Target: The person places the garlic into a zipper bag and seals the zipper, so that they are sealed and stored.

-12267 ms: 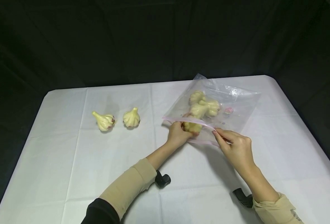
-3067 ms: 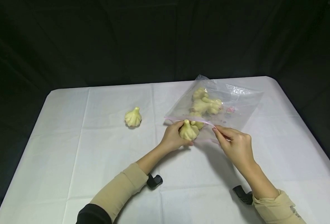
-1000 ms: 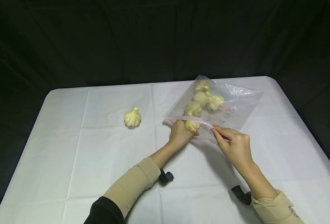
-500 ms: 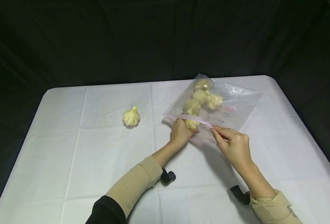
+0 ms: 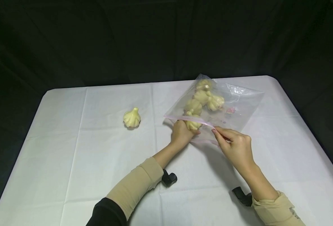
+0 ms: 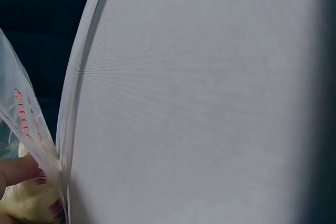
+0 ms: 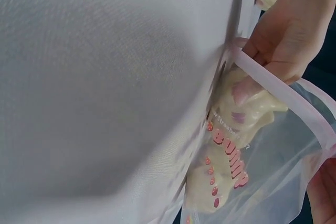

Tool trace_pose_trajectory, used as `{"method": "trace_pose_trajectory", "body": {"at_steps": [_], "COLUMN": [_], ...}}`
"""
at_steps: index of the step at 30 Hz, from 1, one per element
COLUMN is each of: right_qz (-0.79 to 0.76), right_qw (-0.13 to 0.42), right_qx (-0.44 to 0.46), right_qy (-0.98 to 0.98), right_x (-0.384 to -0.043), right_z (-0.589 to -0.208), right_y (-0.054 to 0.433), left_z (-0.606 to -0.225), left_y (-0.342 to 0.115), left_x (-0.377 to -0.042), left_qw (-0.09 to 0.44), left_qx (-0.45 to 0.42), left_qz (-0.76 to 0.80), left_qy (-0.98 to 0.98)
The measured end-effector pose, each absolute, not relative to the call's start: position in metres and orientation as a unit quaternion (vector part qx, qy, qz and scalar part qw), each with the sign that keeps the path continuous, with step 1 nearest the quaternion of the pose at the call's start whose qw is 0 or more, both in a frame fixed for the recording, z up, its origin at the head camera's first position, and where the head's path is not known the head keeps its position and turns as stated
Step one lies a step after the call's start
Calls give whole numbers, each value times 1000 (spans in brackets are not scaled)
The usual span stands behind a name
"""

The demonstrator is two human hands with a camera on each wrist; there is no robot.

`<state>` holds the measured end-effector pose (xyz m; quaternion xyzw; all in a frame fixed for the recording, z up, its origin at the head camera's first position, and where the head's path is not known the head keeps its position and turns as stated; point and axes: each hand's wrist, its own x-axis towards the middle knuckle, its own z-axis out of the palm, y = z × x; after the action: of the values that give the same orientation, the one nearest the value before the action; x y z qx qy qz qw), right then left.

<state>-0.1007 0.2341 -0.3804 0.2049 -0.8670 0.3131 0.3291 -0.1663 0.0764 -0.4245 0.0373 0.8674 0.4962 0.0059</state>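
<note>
A clear zip bag [image 5: 244,103] with a pink zip edge lies on the table's right half, several pale yellow garlic bulbs [image 5: 215,102] inside it. At its mouth my left hand [image 5: 181,133] holds another garlic bulb [image 5: 193,125], fingers partly hidden by the bulb and the film. The right wrist view shows the left hand [image 7: 289,40] reaching past the pink zip strip [image 7: 286,94], fingertips on that bulb [image 7: 247,103]. My right hand [image 5: 238,147] pinches the upper zip edge and keeps the mouth lifted. One bulb [image 5: 132,118] sits alone on the table to the left.
A white cloth [image 5: 98,169] covers the table, with fold creases across it. Dark curtain [image 5: 113,40] stands behind the far edge. Black wrist mounts [image 5: 169,178] stick out from both sleeves, close over the cloth.
The leftmost loose bulb has left the table; my left hand brought a bulb to the bag's mouth and pushed it inward. Bulbs inside shifted toward the far corner. My right hand kept its pinch.
</note>
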Motion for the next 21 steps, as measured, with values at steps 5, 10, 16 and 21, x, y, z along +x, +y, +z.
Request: {"method": "trace_pose_trajectory", "body": {"at_steps": [5,10,16,21], "right_qz": [312,309,311,310], "right_qw": [331,331,329,328], "right_qx": [205,204,206,205], "right_qy": [-867,-868,-867,-868], "right_x": [-101,-101,-100,-100], "right_z": [-380,-381,-381,-381], "right_y": [234,234,234,234], "left_z": [-423,-424,-421,-417], "left_y": [74,69,60,51], "left_x": [-166,-164,-159,-152], "left_qw": [3,-3,21,74], "left_qx": [47,71,79,70], "left_qz": [486,472,459,456], "left_qy": [873,879,885,884]}}
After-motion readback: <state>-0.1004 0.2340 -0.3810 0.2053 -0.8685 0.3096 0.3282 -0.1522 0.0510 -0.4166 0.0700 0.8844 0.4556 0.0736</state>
